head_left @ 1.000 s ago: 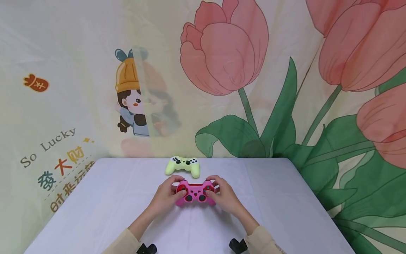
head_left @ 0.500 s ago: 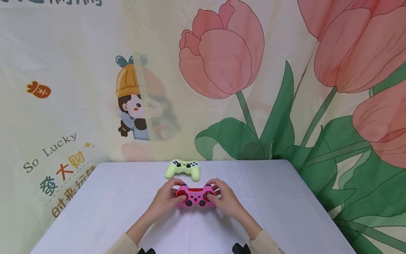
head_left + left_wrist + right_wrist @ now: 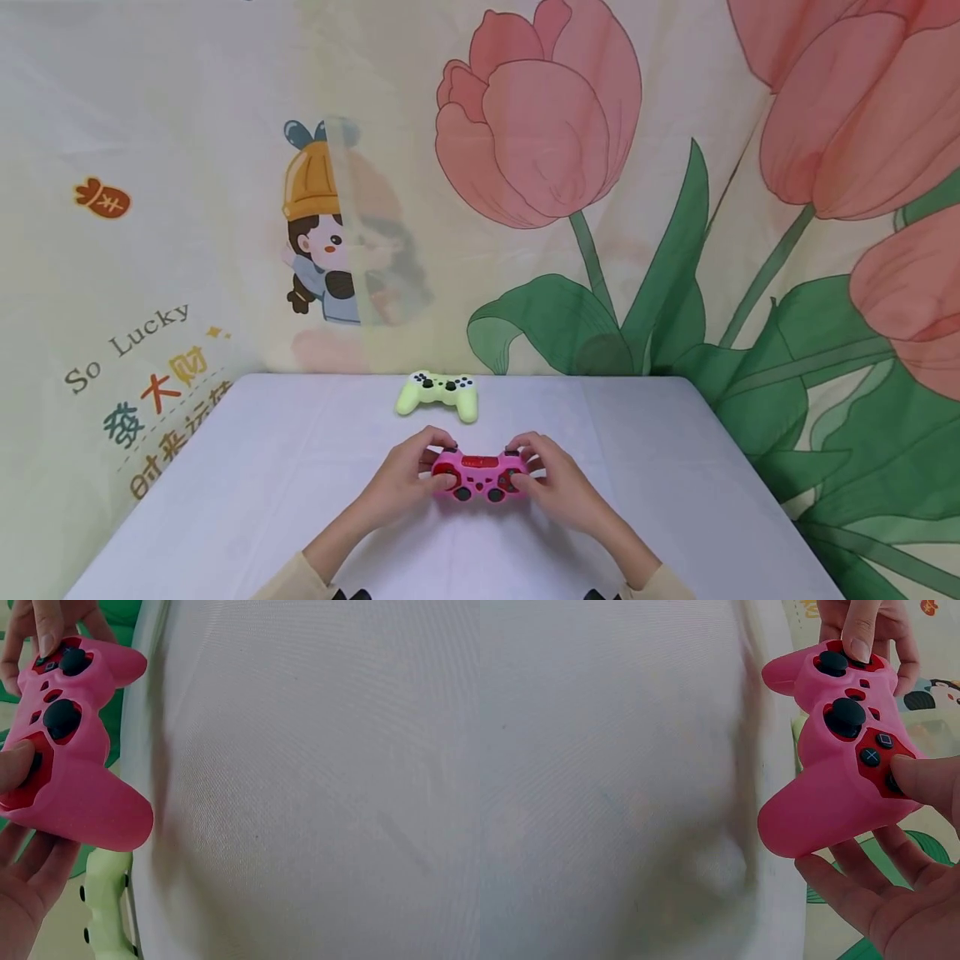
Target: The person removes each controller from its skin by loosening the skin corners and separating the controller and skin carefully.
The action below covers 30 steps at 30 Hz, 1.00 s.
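A pink game controller [image 3: 480,477] with a red face and black thumbsticks is held above the white table, front edge tilted up. My left hand [image 3: 408,477] grips its left side, thumb on the directional pad and fingers behind. On the other side my right hand [image 3: 557,483] holds it likewise; in the right wrist view the right thumb [image 3: 926,780] presses on the face buttons and the fingers support it from below. Beyond the hands lies a pale green game controller [image 3: 438,396], touched by neither hand.
The table [image 3: 300,467] wears a white cloth, its far edge just behind the green controller. A hanging fabric backdrop [image 3: 225,125] with tulips and a cartoon figure stands behind it.
Both hands and the pink controller have moved slightly nearer and right in the head view, and the controller has tilted. The head view has shifted a little. The grip looks the same.
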Tool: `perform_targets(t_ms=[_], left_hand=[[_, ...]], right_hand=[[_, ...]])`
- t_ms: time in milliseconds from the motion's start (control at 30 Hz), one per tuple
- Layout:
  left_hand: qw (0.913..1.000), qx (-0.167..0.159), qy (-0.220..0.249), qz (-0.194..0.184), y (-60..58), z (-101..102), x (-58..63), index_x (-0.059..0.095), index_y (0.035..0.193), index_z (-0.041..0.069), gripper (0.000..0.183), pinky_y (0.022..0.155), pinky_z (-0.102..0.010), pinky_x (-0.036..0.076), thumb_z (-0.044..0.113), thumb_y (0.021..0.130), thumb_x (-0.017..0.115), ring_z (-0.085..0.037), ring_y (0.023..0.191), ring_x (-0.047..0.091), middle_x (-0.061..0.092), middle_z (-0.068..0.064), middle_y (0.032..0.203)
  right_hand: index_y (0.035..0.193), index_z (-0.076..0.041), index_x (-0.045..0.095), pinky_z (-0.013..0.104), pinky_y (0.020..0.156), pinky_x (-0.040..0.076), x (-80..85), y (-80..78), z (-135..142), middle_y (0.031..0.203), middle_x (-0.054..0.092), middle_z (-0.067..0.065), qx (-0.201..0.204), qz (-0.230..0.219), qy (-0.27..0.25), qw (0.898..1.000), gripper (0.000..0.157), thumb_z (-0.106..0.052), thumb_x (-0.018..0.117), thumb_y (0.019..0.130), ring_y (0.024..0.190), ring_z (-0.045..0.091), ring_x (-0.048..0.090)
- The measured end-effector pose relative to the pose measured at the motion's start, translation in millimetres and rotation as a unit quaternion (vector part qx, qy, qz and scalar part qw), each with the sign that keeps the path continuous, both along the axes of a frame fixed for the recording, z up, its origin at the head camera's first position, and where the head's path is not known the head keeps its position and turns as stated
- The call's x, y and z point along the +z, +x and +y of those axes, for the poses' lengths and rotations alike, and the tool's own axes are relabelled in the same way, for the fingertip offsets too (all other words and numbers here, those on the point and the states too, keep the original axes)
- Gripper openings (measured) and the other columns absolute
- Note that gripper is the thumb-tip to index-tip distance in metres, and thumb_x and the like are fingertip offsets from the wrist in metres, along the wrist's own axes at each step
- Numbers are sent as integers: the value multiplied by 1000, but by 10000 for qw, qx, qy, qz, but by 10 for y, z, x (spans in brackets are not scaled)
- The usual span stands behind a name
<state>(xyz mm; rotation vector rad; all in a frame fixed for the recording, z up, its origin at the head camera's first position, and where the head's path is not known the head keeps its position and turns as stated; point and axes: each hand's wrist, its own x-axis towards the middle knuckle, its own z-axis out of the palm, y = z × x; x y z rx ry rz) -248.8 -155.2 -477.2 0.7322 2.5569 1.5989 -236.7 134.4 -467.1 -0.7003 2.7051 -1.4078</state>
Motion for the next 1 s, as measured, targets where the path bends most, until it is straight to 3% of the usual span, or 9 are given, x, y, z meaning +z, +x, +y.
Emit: perform_targets(t_ms=[167, 467, 800, 1000], left_hand=[[9998, -208, 25, -40, 10, 39, 10, 61, 125, 14, 39, 96, -34, 58, 4, 93, 81, -17, 105, 73, 66, -7, 128], [9996, -272, -75, -76, 57, 46, 27, 61, 125, 16, 39, 95, -33, 58, 5, 94, 80, -15, 104, 73, 65, -3, 125], [9982, -493, -293, 163, 77, 37, 24, 61, 124, 17, 33, 100, -39, 56, 8, 97, 77, -15, 105, 72, 68, 4, 119], [9977, -483, -449, 176, 84, 40, 15, 62, 122, 21, 32, 102, -37, 55, 13, 96, 79, -13, 105, 70, 68, 7, 116]], right_hand=[[128, -19, 59, 35, 86, 62, -18, 32, 75, 118, 63, 6, 103, 4, 25, 9999, 34, -5, 72, 100, 110, 28, 67], [128, -17, 59, 39, 93, 60, -45, 44, 108, 116, 64, 4, 302, 67, -32, 9995, 35, -4, 72, 99, 110, 27, 68], [129, -18, 58, 39, 95, 60, -56, 56, 105, 126, 68, 6, 393, -241, -47, 9989, 32, -8, 71, 102, 115, 28, 67], [127, -19, 58, 35, 94, 60, -71, 87, 116, 122, 71, 4, 470, -233, -179, 9985, 30, -8, 70, 103, 114, 29, 67]])
